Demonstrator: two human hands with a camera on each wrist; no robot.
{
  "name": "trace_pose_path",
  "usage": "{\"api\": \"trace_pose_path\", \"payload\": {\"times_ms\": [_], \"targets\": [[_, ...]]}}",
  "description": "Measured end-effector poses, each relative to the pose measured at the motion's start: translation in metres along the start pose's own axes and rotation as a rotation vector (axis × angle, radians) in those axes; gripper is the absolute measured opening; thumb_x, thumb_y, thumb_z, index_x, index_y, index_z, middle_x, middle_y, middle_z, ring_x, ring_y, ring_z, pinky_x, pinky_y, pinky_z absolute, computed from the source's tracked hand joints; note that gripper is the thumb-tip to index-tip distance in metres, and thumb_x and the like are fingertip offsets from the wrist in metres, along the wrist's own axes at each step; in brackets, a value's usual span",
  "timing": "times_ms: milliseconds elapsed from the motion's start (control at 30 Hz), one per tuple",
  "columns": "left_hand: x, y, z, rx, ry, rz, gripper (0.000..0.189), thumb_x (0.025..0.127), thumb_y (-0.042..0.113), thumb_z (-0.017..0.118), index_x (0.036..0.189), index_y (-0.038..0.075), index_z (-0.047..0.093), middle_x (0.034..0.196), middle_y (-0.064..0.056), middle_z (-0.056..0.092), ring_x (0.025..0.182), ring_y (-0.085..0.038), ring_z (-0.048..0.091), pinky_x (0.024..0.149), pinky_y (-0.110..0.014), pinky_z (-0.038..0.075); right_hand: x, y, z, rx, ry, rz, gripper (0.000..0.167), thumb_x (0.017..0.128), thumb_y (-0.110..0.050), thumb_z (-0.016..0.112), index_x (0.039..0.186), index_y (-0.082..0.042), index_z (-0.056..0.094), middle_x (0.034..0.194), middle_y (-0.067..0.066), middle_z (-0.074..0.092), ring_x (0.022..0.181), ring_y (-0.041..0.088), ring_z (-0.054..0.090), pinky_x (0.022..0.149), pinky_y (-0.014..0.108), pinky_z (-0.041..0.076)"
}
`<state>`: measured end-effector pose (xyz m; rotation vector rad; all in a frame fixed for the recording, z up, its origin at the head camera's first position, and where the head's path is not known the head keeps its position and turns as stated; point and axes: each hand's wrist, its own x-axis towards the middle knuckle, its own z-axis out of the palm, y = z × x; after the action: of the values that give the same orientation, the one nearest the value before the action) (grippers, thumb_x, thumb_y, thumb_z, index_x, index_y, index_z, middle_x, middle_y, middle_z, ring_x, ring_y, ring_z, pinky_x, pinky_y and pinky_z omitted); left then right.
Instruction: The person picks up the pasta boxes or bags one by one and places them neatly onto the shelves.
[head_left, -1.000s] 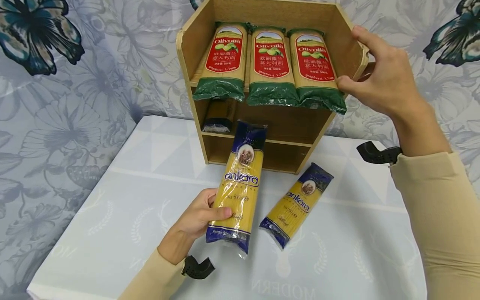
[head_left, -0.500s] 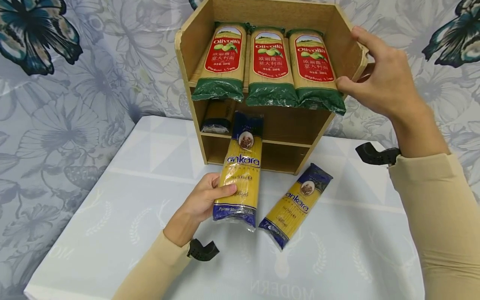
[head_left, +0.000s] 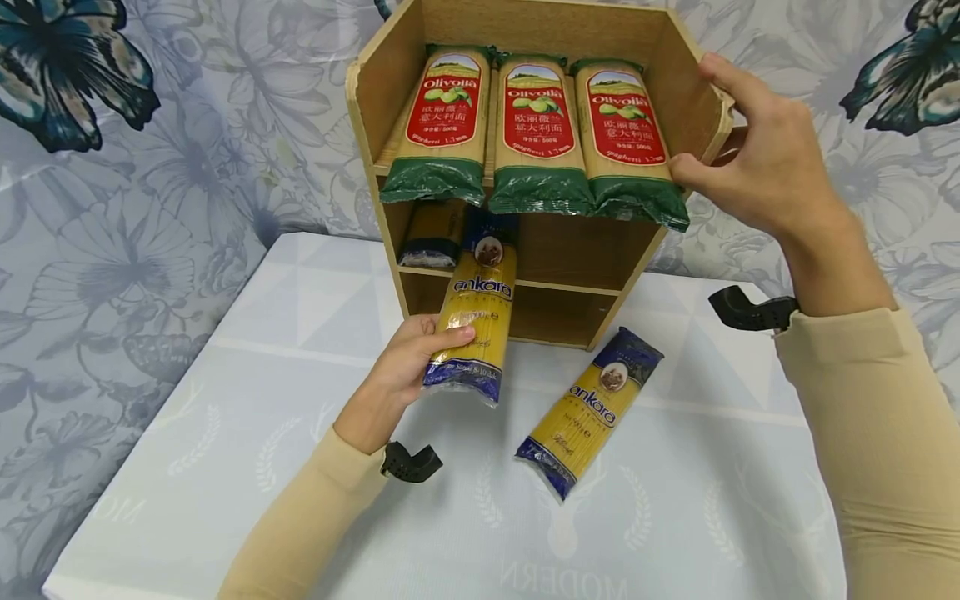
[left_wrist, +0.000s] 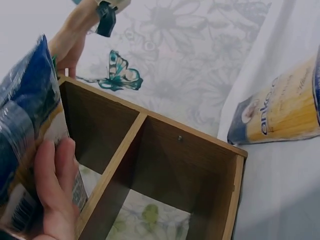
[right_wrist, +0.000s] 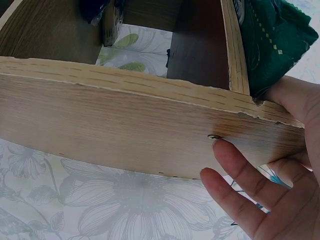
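My left hand (head_left: pixel 401 358) holds a yellow and blue spaghetti packet (head_left: pixel 480 304) near its lower end, thumb across the front. The packet's top end reaches into the middle compartment of a wooden shelf unit (head_left: pixel 547 21), beside a darker packet (head_left: pixel 435 233) lying there at the left. In the left wrist view, fingers (left_wrist: pixel 64 160) lie along the packet (left_wrist: pixel 25 120). My right hand (head_left: pixel 776 154) grips the unit's right side panel, thumb at the front edge. The right wrist view shows two fingertips (right_wrist: pixel 222 147) at the panel's outer face (right_wrist: pixel 125 120).
Three red-labelled spaghetti packets (head_left: pixel 538 117) lie side by side on the top shelf, their green ends overhanging the front. A second yellow and blue packet (head_left: pixel 592 412) lies slantwise on the white-covered table (head_left: pixel 420 517). Patterned cloth (head_left: pixel 150 250) hangs behind.
My left hand has moved forward, away from me, and the packet's top end has passed into the middle compartment. My right hand stays on the side panel.
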<state>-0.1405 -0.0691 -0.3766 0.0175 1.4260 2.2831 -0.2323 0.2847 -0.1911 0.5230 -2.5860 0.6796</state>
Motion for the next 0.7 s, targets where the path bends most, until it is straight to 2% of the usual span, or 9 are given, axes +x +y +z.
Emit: {"api": "trace_pose_path", "payload": {"times_ms": [67, 167, 333, 467, 533, 633, 700], "targets": [[0.003, 0.001, 0.000, -0.011, -0.003, -0.007, 0.037, 0.100, 0.007, 0.062, 0.130, -0.013, 0.051, 0.103, -0.015, 0.073, 0.086, -0.024, 0.074, 0.071, -0.031, 0.062, 0.000, 0.000, -0.001, -0.001, 0.005, 0.001, 0.089, 0.086, -0.016, 0.078, 0.160, -0.030, 0.032, 0.154, 0.000, 0.047, 0.092, 0.020, 0.070, 0.074, 0.005, 0.048], [0.007, 0.003, 0.001, -0.021, 0.010, -0.010, 0.036, 0.101, 0.008, 0.061, 0.129, -0.013, 0.052, 0.101, -0.014, 0.073, 0.084, -0.024, 0.074, 0.070, -0.031, 0.062, 0.000, 0.000, -0.001, -0.003, 0.005, 0.002, 0.089, 0.086, -0.016, 0.078, 0.160, -0.030, 0.033, 0.154, 0.000, 0.048, 0.089, 0.012, 0.068, 0.073, 0.005, 0.048], [0.016, 0.008, 0.002, -0.016, 0.048, 0.005, 0.038, 0.102, 0.012, 0.062, 0.129, -0.013, 0.053, 0.102, -0.014, 0.073, 0.084, -0.023, 0.074, 0.068, -0.030, 0.062, 0.000, -0.002, -0.001, 0.002, 0.001, 0.006, 0.088, 0.086, -0.015, 0.078, 0.160, -0.030, 0.033, 0.154, -0.001, 0.047, 0.091, 0.014, 0.068, 0.074, 0.006, 0.049], [0.025, 0.012, 0.002, -0.008, 0.073, 0.025, 0.041, 0.102, 0.016, 0.063, 0.129, -0.012, 0.054, 0.105, -0.015, 0.071, 0.085, -0.023, 0.074, 0.069, -0.030, 0.062, 0.000, -0.001, -0.001, 0.013, 0.002, 0.015, 0.089, 0.085, -0.015, 0.079, 0.160, -0.031, 0.033, 0.154, -0.001, 0.047, 0.088, 0.007, 0.067, 0.071, 0.005, 0.048], [0.029, 0.013, 0.002, -0.011, 0.079, 0.032, 0.043, 0.103, 0.019, 0.062, 0.131, -0.012, 0.054, 0.107, -0.016, 0.069, 0.087, -0.024, 0.073, 0.070, -0.031, 0.062, 0.000, -0.001, -0.001, 0.019, 0.000, 0.020, 0.089, 0.085, -0.014, 0.079, 0.160, -0.031, 0.033, 0.154, 0.000, 0.047, 0.089, 0.012, 0.068, 0.072, 0.005, 0.048], [0.030, 0.013, 0.001, -0.011, 0.084, 0.030, 0.045, 0.104, 0.021, 0.060, 0.135, -0.010, 0.053, 0.112, -0.017, 0.066, 0.089, -0.023, 0.072, 0.071, -0.031, 0.062, 0.000, -0.001, -0.001, 0.026, -0.002, 0.021, 0.089, 0.085, -0.014, 0.079, 0.160, -0.032, 0.033, 0.154, 0.000, 0.047, 0.092, 0.018, 0.069, 0.073, 0.006, 0.049], [0.027, 0.013, 0.001, 0.002, 0.071, 0.030, 0.046, 0.105, 0.021, 0.057, 0.138, -0.010, 0.049, 0.115, -0.018, 0.064, 0.090, -0.023, 0.071, 0.072, -0.030, 0.061, -0.001, -0.001, -0.001, 0.026, 0.000, 0.019, 0.089, 0.085, -0.015, 0.079, 0.160, -0.032, 0.033, 0.154, 0.000, 0.048, 0.091, 0.016, 0.069, 0.073, 0.006, 0.049]]}}
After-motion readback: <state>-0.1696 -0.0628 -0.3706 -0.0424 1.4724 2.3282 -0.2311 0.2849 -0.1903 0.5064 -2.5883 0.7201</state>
